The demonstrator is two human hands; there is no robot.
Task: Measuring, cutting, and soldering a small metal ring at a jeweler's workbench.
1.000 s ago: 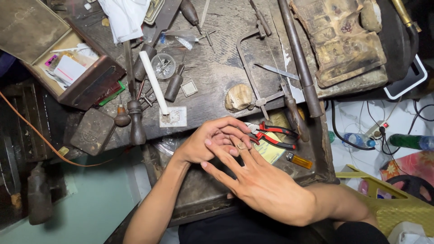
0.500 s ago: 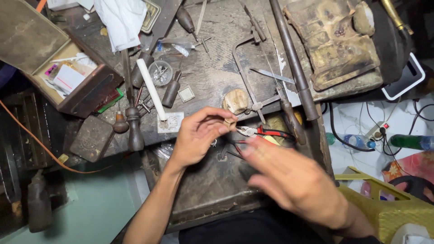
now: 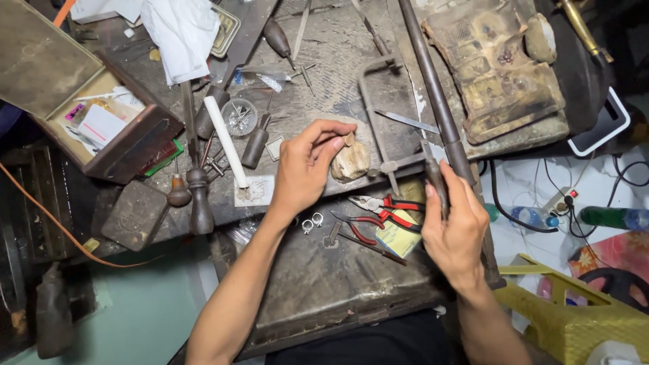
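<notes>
**Two hands at a cluttered workbench**

The dark tabletop [image 3: 324, 277] is strewn with tools. A metal saw frame [image 3: 385, 115] lies across it, its long axis running away from the person, its handle end nearest the right hand [image 3: 456, 233]. That hand is closed around the dark handle [image 3: 436, 179], gripping it upright. The left hand [image 3: 307, 169] sits just to the left, thumb and forefinger pinched on a tiny piece [image 3: 349, 140] held against a pale wooden peg [image 3: 351, 162]. Red-handled pliers [image 3: 382, 206] lie between the two hands, nearer the right. Two small rings [image 3: 311, 222] rest below the left wrist.
</notes>
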